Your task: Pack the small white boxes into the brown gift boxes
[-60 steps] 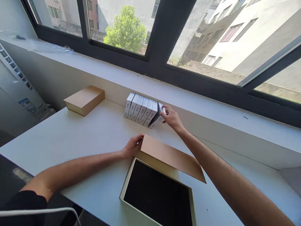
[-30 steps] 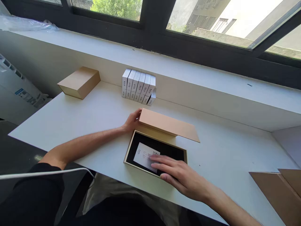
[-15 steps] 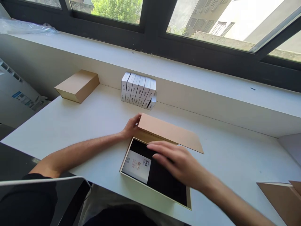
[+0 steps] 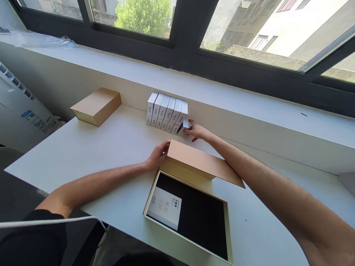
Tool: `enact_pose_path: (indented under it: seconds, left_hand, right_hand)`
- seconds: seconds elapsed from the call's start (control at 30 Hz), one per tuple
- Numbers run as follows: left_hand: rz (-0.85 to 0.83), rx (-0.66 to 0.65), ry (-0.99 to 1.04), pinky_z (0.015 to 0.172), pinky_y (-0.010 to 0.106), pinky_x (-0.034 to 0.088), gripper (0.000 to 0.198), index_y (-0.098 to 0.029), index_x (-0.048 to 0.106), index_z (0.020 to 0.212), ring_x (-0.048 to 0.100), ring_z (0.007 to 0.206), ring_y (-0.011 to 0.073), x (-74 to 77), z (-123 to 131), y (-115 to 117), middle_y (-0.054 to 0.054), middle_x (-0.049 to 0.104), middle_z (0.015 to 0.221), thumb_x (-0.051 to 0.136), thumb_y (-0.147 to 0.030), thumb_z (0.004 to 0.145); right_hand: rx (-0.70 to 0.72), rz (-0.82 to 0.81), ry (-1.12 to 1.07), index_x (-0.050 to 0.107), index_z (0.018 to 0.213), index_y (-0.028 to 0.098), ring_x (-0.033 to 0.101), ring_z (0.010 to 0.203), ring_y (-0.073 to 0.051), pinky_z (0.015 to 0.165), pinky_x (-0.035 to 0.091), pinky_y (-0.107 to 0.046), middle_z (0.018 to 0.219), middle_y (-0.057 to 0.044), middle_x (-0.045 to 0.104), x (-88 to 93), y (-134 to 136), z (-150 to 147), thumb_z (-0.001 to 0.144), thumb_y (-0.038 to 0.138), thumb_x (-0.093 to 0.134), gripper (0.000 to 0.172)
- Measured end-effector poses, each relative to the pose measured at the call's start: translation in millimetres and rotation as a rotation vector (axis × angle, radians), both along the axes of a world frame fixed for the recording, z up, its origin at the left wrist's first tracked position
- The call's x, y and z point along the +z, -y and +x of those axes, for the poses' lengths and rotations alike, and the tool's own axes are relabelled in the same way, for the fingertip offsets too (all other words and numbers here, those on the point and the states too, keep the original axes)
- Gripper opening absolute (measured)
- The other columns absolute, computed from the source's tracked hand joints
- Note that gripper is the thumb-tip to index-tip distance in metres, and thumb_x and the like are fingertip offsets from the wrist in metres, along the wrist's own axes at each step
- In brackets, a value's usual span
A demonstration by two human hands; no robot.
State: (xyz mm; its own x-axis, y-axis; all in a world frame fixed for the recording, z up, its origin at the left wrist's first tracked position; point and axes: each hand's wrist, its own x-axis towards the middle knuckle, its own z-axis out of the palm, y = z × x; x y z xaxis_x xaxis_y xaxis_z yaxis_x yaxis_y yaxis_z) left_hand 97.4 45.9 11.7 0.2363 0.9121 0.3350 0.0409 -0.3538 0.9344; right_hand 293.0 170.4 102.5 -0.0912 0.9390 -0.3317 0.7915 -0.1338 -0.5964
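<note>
My left hand is closed on the left end of the raised brown lid of a gift box, some fingertips hidden behind it. In front of the lid stands the box's tray, with a black insert and a white printed card at its left. My right hand has reached over past the lid to the row of small white boxes. Its fingers close around the lone white box at the right end of the lower layer, which leans slightly.
A closed brown box lies on the white table at the back left. Behind the table runs a ledge under the windows, with clear plastic film on it. A white cable crosses at lower left.
My right hand has moved from above the black insert to the right end of the white box row. My left hand stays at the lid. The view has shifted slightly.
</note>
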Motion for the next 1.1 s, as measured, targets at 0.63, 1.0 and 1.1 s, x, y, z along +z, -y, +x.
enact_pose_path:
  seconds: [0.63, 1.0, 1.1]
  left_hand:
    - [0.016, -0.016, 0.007, 0.075, 0.024, 0.048, 0.024, -0.018, 0.057, 0.099, 0.063, 0.081, 0.0158, -1.9, 0, 3, 0.000, 0.068, 0.080, 0.049, -0.011, 0.078]
    - [0.048, 0.036, 0.009, 0.073, 0.025, 0.050, 0.027, -0.019, 0.057, 0.100, 0.064, 0.084, 0.0175, -5.0, -5, 4, 0.004, 0.072, 0.095, 0.053, -0.013, 0.074]
    - [0.054, 0.053, 0.010, 0.073, 0.026, 0.049, 0.026, -0.020, 0.057, 0.100, 0.063, 0.082, 0.0172, -6.5, -6, 4, 0.002, 0.071, 0.092, 0.053, -0.015, 0.075]
  right_hand:
    - [-0.140, 0.298, -0.226, 0.059, 0.109, 0.018, 0.068, 0.082, -0.020, 0.067, 0.064, -0.036, 0.091, -0.007, 0.071, 68.8, 89, 75, 0.079, 0.040, 0.078, 0.042]
    - [0.287, 0.483, -0.009, 0.062, 0.103, 0.028, 0.062, 0.070, -0.019, 0.059, 0.048, -0.031, 0.081, -0.001, 0.070, 122.3, 232, 37, 0.082, 0.063, 0.069, 0.042]
    - [0.736, 0.467, 0.125, 0.069, 0.086, 0.026, 0.064, 0.080, -0.019, 0.073, 0.050, -0.034, 0.086, -0.003, 0.072, 108.1, 232, 0, 0.093, 0.053, 0.062, 0.029]
